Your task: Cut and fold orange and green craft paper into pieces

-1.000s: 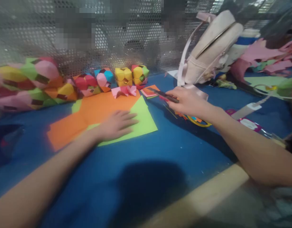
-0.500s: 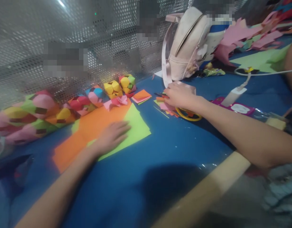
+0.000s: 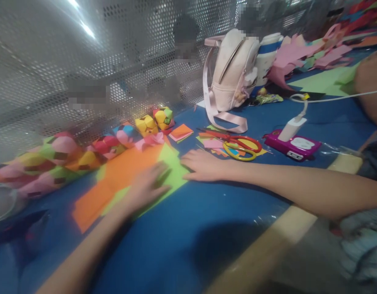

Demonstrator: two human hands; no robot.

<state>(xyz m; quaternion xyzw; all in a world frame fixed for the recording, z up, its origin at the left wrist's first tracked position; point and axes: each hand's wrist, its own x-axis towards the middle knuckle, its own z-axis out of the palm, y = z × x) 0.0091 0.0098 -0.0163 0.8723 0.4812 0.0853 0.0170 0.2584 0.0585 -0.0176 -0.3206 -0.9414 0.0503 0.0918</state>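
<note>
My left hand (image 3: 148, 185) lies open over the lime-green paper (image 3: 176, 173), its fingers stretched to the right and somewhat blurred. Orange paper (image 3: 127, 163) lies beneath and beside this hand, over part of the green sheets. At the right edge of the green paper is my right hand (image 3: 205, 165), palm down with fingers extended; whether its fingertips press on the paper, I cannot tell. Just behind it, a pair of scissors (image 3: 244, 158) with red and yellow handles rests on small coloured paper pieces (image 3: 213, 143).
Folded paper balls (image 3: 145, 125) line the perforated metal panel (image 3: 130, 49). A small orange-topped paper stack (image 3: 181, 132) sits behind the sheets. Farther right are a pale pink backpack (image 3: 229, 77), a purple power strip (image 3: 292, 145) with a charger, and pink paper (image 3: 295, 53).
My right hand has moved from the scissors and paper pieces leftward and nearer, to the green paper's edge. The scissors are now uncovered. My left hand stays on the sheets. The view has shifted slightly.
</note>
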